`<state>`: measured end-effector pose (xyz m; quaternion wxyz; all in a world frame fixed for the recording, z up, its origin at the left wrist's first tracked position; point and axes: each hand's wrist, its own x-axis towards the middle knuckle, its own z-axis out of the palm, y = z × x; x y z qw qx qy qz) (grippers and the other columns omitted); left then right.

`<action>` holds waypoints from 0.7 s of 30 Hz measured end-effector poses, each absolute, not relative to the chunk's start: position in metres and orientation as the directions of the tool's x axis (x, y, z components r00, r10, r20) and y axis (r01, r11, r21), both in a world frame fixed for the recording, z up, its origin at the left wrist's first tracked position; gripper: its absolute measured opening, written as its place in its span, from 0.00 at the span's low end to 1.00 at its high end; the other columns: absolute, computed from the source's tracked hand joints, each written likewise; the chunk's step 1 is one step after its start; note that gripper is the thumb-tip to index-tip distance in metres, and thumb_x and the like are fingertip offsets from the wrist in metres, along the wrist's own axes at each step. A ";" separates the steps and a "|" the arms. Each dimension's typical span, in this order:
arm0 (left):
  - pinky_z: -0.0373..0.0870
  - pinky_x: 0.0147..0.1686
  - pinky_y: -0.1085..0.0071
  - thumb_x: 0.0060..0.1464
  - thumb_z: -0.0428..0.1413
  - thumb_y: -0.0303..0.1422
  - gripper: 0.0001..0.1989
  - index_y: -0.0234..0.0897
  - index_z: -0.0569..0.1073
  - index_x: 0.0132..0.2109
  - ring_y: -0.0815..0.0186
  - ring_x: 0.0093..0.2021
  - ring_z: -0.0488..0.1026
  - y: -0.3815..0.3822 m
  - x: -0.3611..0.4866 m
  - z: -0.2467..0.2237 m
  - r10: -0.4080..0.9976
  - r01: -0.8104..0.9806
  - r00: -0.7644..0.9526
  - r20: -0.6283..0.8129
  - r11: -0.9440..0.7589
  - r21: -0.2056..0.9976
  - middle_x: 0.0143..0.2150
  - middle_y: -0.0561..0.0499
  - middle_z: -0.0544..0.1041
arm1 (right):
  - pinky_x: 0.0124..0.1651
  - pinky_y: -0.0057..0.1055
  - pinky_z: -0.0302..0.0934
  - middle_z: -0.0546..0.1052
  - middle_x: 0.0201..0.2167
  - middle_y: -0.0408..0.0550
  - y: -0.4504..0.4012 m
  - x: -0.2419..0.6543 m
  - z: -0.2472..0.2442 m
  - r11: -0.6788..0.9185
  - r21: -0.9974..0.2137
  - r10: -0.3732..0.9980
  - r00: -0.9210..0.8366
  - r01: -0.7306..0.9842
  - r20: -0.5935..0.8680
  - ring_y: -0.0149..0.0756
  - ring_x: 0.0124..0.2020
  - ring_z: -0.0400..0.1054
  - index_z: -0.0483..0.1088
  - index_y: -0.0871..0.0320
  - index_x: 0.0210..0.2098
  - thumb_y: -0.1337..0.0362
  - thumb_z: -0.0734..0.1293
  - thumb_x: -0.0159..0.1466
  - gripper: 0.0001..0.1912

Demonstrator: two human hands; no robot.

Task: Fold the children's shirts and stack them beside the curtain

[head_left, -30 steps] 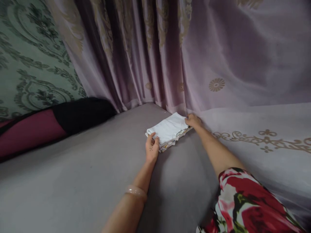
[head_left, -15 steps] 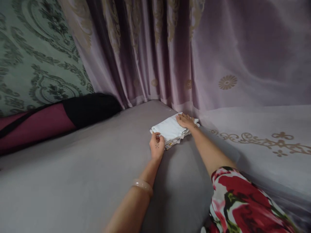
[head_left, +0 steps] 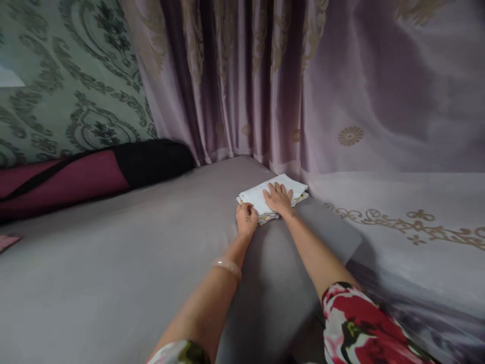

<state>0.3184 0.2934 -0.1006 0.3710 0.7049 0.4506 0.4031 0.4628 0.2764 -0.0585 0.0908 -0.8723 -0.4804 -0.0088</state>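
A small stack of folded white cloths (head_left: 255, 198) lies near the far corner of the grey bed surface. Patterned edges with yellow bits show beneath the plain top layer. My right hand (head_left: 279, 199) rests flat on top of the stack, fingers spread. At the near left corner, my left hand (head_left: 247, 217) has its thumb and fingers pinched together on the cloth edge; the fingertips are partly hidden.
A long black and maroon bag (head_left: 151, 161) lies along the green patterned wall. Purple curtains (head_left: 242, 101) hang behind the stack. The bed's edge (head_left: 354, 245) runs down the right side, and a pink item (head_left: 6, 242) shows at far left.
My right hand has slid left from the right end of the stack towards its middle, and the top cloth looks flatter there. My left hand stays at the corner. The view has shifted slightly left.
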 end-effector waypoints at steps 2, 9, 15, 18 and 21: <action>0.67 0.47 0.67 0.51 0.51 0.21 0.12 0.33 0.74 0.41 0.63 0.39 0.71 0.294 0.309 -0.100 0.916 0.319 0.336 0.219 -0.329 0.889 0.36 0.47 0.72 | 0.66 0.60 0.32 0.51 0.70 0.53 0.275 0.463 -0.062 -0.533 -0.131 0.831 0.546 0.836 0.108 0.52 0.69 0.41 0.52 0.55 0.68 0.49 0.47 0.71 0.31; 0.71 0.42 0.69 0.50 0.52 0.23 0.11 0.34 0.75 0.41 0.69 0.32 0.73 0.294 0.211 -0.106 0.860 0.260 0.499 0.109 -0.268 0.928 0.33 0.50 0.74 | 0.66 0.62 0.33 0.48 0.71 0.56 0.281 0.462 -0.046 -0.542 -0.124 0.838 0.546 0.831 0.000 0.52 0.70 0.39 0.50 0.57 0.69 0.50 0.46 0.70 0.32; 0.73 0.38 0.69 0.50 0.52 0.28 0.10 0.36 0.75 0.39 0.65 0.35 0.74 0.308 0.083 -0.101 0.907 0.377 0.418 0.056 -0.229 0.897 0.35 0.48 0.75 | 0.67 0.57 0.32 0.49 0.70 0.59 0.280 0.418 -0.043 -0.332 -0.058 0.939 0.335 0.942 0.072 0.49 0.70 0.38 0.53 0.60 0.67 0.53 0.47 0.71 0.30; 0.72 0.41 0.66 0.52 0.50 0.29 0.11 0.35 0.76 0.39 0.64 0.35 0.73 0.314 0.020 -0.096 0.938 0.588 0.329 0.111 -0.295 0.753 0.39 0.45 0.74 | 0.66 0.55 0.37 0.53 0.69 0.57 0.278 0.403 -0.052 -0.252 -0.008 0.966 0.252 0.968 0.050 0.47 0.69 0.42 0.55 0.58 0.66 0.54 0.47 0.71 0.28; 0.69 0.46 0.65 0.56 0.47 0.29 0.12 0.36 0.76 0.39 0.62 0.38 0.71 0.310 -0.033 -0.093 0.940 0.761 0.264 0.218 -0.342 0.551 0.41 0.44 0.72 | 0.65 0.55 0.41 0.58 0.67 0.56 0.278 0.401 -0.058 -0.247 0.043 0.967 0.244 0.968 0.068 0.47 0.67 0.47 0.57 0.57 0.65 0.56 0.49 0.70 0.27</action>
